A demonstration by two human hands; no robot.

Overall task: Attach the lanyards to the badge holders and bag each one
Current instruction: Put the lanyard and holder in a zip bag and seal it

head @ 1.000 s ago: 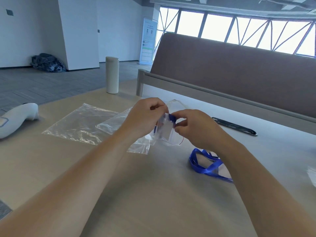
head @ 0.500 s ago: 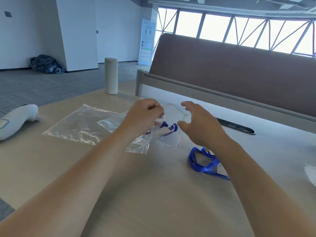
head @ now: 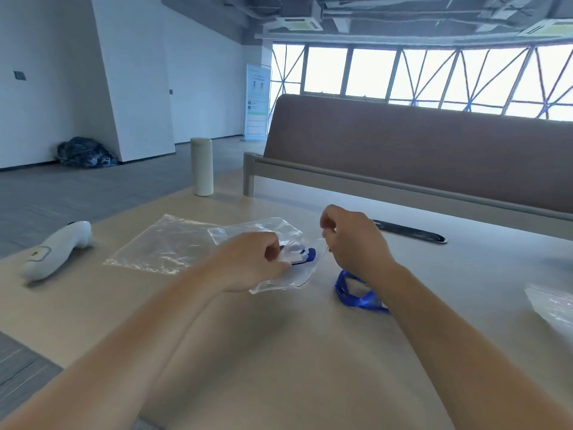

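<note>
Head view: left hand (head: 248, 265) grips bag (head: 273, 228), right hand (head: 353, 243) pinches its edge.

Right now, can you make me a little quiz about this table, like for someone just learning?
1. True or false: the white bottle lies on its side.
2. Which hand is beside the lanyard loop: A, the left hand, or B, the right hand?
3. Fill in: the left hand grips a clear plastic ____.
Key: 1 false, it stands upright. 2 B. 3 bag.
</note>
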